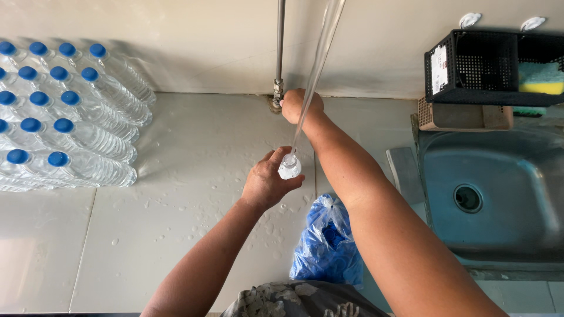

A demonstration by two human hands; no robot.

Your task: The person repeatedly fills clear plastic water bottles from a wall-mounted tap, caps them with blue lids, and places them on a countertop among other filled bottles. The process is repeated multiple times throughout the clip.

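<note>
1. A small clear plastic bottle (289,167) sat at the centre of the frame, seen from above, its open mouth meeting the lower end of a clear tube (314,73) that slanted down from the top edge.
2. The left hand (267,183) was wrapped around that bottle, fingers curled about its body and holding it upright under the tube.
3. The right hand (299,105), just above centre, was closed around the valve (276,97) at the foot of a metal pipe (280,41) that ran down the wall; the right forearm crossed the lower right of the frame.
4. Just below the bottle, a knotted blue plastic bag (326,246) of blue caps lay on the counter, partly hidden by the right forearm.
5. At the upper left, rows of filled water bottles (70,123) with blue caps lay stacked on their sides, well apart from the hands.
6. At the right, a steel sink (499,194) was set into the counter, with a black basket (493,67) hung on the wall above it, holding a yellow and blue sponge (540,79).
7. The counter (176,194) was pale tile, speckled with water drops, meeting a cream wall (205,41).
</note>
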